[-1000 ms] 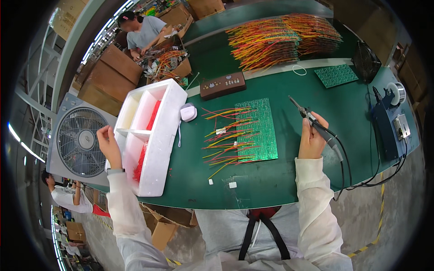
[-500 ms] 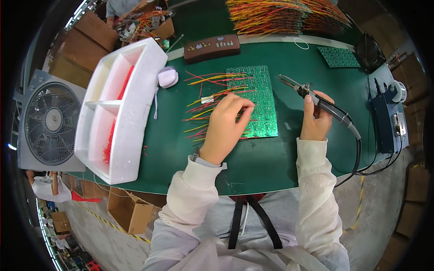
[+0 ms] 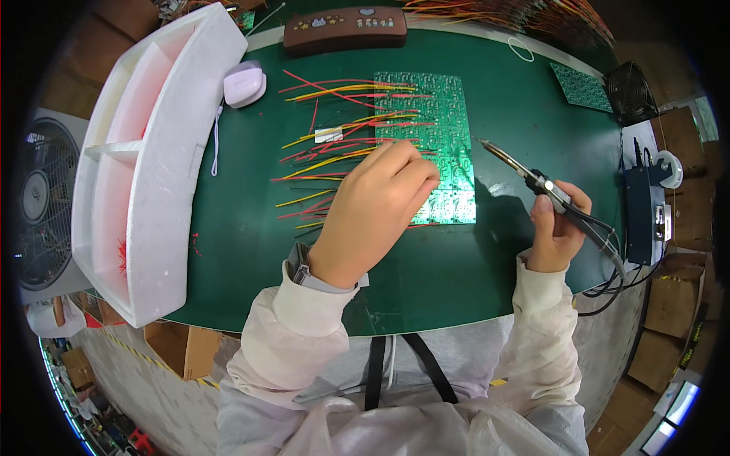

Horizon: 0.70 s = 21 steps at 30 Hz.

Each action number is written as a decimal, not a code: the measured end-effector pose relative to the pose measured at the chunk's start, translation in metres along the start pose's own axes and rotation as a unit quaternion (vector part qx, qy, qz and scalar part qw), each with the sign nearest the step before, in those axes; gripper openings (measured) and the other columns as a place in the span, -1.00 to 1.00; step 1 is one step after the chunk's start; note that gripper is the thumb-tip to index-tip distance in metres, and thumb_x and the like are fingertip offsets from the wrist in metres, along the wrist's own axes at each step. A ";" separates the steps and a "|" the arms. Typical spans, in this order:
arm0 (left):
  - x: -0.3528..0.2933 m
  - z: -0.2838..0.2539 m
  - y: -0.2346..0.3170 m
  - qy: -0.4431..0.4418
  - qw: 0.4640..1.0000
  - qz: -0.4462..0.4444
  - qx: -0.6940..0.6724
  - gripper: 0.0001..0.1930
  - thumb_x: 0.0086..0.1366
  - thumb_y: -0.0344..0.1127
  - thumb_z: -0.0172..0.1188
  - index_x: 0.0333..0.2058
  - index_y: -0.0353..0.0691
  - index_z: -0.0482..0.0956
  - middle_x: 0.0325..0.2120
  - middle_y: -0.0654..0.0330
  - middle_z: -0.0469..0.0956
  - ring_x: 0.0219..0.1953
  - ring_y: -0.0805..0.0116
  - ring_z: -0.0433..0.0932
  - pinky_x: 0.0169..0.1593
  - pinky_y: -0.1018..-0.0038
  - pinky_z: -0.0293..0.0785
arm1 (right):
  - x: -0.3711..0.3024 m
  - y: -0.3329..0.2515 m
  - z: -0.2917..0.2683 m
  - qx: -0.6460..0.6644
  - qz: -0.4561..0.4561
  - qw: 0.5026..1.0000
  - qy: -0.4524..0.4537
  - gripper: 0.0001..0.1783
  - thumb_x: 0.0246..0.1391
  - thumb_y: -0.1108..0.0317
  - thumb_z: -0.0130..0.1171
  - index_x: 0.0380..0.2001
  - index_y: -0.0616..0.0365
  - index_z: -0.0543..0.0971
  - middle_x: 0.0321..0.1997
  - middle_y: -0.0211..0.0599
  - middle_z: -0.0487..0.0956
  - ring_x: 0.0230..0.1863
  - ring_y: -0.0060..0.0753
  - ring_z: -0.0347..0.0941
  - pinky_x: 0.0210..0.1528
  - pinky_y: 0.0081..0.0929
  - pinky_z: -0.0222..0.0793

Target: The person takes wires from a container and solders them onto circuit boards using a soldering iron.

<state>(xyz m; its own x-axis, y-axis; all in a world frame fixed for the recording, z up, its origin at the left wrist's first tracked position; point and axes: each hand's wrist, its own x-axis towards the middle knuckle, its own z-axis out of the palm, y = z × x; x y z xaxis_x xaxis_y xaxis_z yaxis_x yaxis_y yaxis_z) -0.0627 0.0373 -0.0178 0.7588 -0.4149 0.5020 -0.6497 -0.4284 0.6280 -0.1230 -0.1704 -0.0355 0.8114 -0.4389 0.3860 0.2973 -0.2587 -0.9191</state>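
Observation:
A green circuit board panel (image 3: 449, 106) lies mid-table, with red, yellow and black wires (image 3: 327, 159) running from it to the left. Over its near part, my left hand (image 3: 372, 201) is closed in a pinch, its fingertips by the board surface. Whatever those fingers hold is hidden. In my right hand (image 3: 557, 235) is a soldering iron (image 3: 559, 199), held off the table right of the board. Its tip points up and left, close to the board's right edge but apart from it. A small white label (image 3: 328, 135) lies on the wires.
At left stands a white foam tray (image 3: 171, 152) with red bits inside, beside a lilac case (image 3: 245, 85). A brown box (image 3: 346, 30) and bundled wires (image 3: 502, 14) lie at the back. Right are another board (image 3: 582, 87), a black fan (image 3: 633, 93) and a blue soldering station (image 3: 645, 209).
The whole view has shifted and come closer to the table. Relative to the board, my left hand and the iron's tip have both moved slightly nearer to me. My right hand still grips the iron.

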 end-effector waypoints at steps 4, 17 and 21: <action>0.002 0.002 -0.006 0.001 1.000 0.021 0.013 -0.89 -0.12 -0.53 0.16 -0.54 -0.30 0.43 -0.57 0.21 0.35 -0.52 0.33 0.36 -0.47 0.51 0.30 | -0.006 0.000 -0.011 0.022 -0.021 0.999 -0.020 -0.65 -0.18 0.46 0.16 -0.28 0.25 0.30 -0.35 -0.37 0.32 -0.36 -0.66 0.24 -0.28 -0.71 0.18; 0.003 0.006 -0.005 -0.007 1.000 0.029 -0.005 -0.88 -0.15 -0.57 0.17 -0.56 -0.29 0.43 -0.59 0.22 0.34 -0.55 0.36 0.37 -0.52 0.55 0.30 | -0.003 -0.011 -0.002 0.023 -0.007 0.997 -0.070 -0.67 -0.17 0.36 0.18 -0.37 0.28 0.30 -0.55 -0.35 0.35 -0.62 -0.64 0.25 -0.54 -0.74 0.19; 0.002 0.007 -0.006 -0.019 1.000 0.019 0.000 -0.88 -0.15 -0.58 0.15 -0.56 -0.29 0.43 -0.59 0.22 0.34 -0.56 0.38 0.37 -0.52 0.55 0.30 | -0.002 -0.012 -0.001 0.032 0.012 0.997 -0.072 -0.67 -0.18 0.37 0.18 -0.37 0.28 0.31 -0.56 -0.36 0.34 -0.63 -0.64 0.25 -0.57 -0.75 0.18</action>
<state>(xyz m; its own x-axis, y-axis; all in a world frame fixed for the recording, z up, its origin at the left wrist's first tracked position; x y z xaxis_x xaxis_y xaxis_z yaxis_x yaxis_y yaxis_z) -0.0571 0.0336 -0.0244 0.7309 -0.4620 0.5023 -0.6783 -0.4109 0.6091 -0.1281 -0.1672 -0.0255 0.8811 -0.3149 0.3529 0.3052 -0.1917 -0.9328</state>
